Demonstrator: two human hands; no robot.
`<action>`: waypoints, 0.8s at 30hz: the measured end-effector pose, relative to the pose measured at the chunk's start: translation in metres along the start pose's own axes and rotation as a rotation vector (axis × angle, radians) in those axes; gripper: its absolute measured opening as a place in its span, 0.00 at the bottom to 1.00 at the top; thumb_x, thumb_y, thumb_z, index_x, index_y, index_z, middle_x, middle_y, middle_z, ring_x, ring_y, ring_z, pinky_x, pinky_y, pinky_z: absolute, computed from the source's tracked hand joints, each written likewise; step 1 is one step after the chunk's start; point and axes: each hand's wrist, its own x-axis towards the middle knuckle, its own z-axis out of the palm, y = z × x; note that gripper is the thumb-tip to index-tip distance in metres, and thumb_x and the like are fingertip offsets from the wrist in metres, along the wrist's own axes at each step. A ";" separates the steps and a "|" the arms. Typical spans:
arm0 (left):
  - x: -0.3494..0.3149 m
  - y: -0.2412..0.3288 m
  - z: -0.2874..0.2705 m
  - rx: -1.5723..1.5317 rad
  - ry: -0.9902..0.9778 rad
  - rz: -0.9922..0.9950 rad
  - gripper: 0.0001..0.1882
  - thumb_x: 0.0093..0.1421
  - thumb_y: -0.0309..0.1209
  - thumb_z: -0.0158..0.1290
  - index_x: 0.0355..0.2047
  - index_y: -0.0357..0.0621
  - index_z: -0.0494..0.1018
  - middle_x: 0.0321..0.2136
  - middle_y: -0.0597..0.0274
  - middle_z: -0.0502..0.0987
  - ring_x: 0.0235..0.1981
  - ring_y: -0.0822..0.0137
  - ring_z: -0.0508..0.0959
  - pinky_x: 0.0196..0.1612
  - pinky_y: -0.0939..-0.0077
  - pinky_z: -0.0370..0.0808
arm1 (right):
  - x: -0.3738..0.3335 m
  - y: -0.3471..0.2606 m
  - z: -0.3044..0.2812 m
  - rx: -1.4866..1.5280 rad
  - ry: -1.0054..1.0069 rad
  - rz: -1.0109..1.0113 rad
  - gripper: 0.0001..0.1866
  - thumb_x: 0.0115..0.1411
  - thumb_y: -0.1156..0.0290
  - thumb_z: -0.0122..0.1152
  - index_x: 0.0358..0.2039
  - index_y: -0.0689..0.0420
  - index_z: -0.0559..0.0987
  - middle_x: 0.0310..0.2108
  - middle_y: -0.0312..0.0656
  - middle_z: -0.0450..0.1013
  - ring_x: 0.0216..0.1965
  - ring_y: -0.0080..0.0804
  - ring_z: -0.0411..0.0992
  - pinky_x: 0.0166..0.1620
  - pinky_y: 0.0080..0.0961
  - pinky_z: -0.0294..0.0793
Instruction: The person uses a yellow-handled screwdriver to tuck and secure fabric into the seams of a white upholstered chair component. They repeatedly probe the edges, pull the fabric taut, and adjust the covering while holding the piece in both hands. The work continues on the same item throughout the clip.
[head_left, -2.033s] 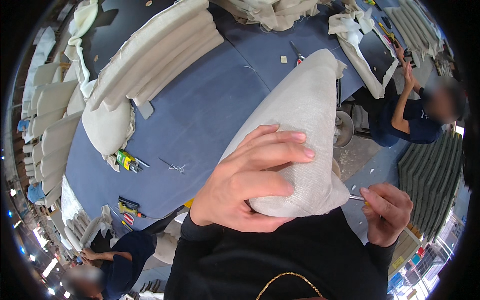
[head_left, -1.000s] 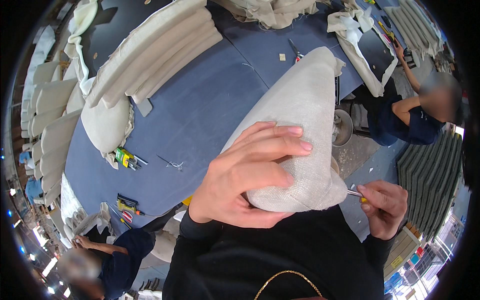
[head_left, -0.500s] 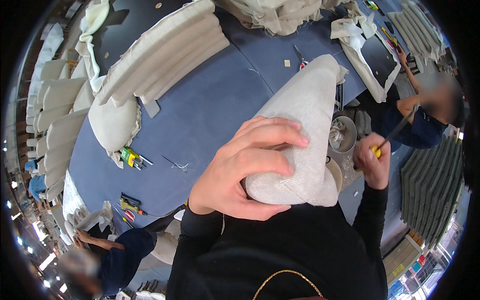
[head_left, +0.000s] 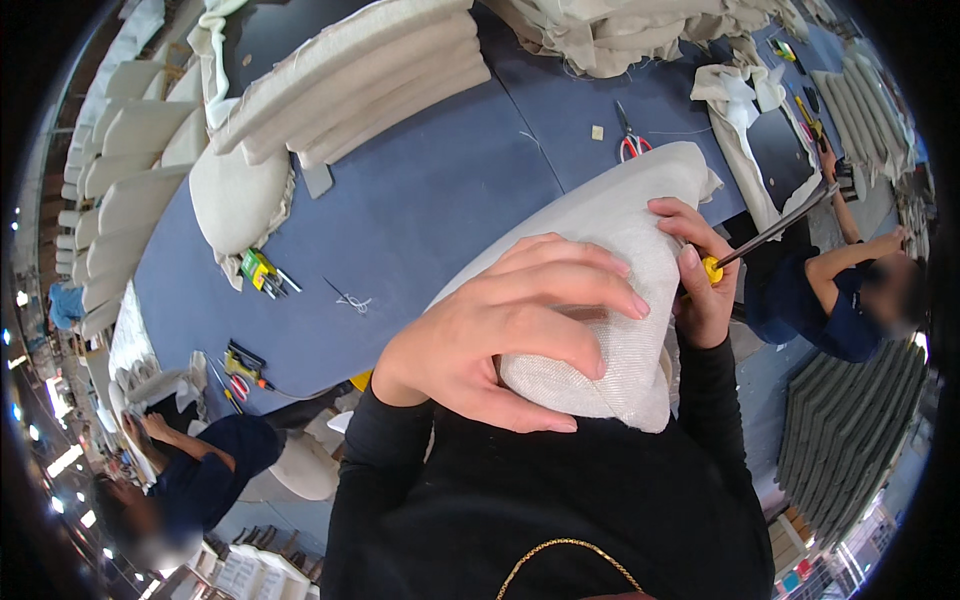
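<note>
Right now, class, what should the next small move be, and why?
Perhaps the right hand should press along the cushion's edge: its fingers appear to rest there, the yellow-handled tool it holds points away from the fabric, and the left hand grips the cushion.

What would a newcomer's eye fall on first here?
The pale fabric cushion at centre, the left hand spread over its near end. At its right side, the right hand holds a yellow-handled tool, shaft pointing up-right. Upper left, beige pads lie on the blue table.

Lights (head_left: 65, 461) glow left — beyond a blue table (head_left: 400, 190).
</note>
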 end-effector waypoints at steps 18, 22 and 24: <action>0.033 -0.004 0.012 0.029 0.006 -0.127 0.36 0.45 0.40 0.74 0.56 0.41 0.82 0.60 0.44 0.79 0.63 0.38 0.76 0.67 0.46 0.68 | -0.004 0.020 -0.020 0.048 0.104 -0.077 0.19 0.71 0.62 0.61 0.50 0.66 0.83 0.57 0.58 0.78 0.61 0.44 0.75 0.68 0.41 0.65; 0.040 -0.008 0.011 0.049 0.021 -0.094 0.31 0.50 0.38 0.72 0.54 0.42 0.81 0.55 0.48 0.82 0.60 0.42 0.79 0.64 0.50 0.72 | -0.001 0.022 -0.021 0.049 0.127 -0.068 0.19 0.71 0.62 0.61 0.50 0.66 0.83 0.57 0.58 0.79 0.62 0.46 0.74 0.69 0.42 0.64; 0.039 -0.012 0.008 0.073 0.003 -0.089 0.30 0.51 0.38 0.70 0.54 0.38 0.82 0.55 0.44 0.82 0.60 0.39 0.79 0.65 0.49 0.72 | 0.001 0.020 -0.019 0.068 0.139 -0.051 0.19 0.70 0.62 0.62 0.50 0.66 0.84 0.57 0.57 0.79 0.64 0.46 0.73 0.70 0.43 0.62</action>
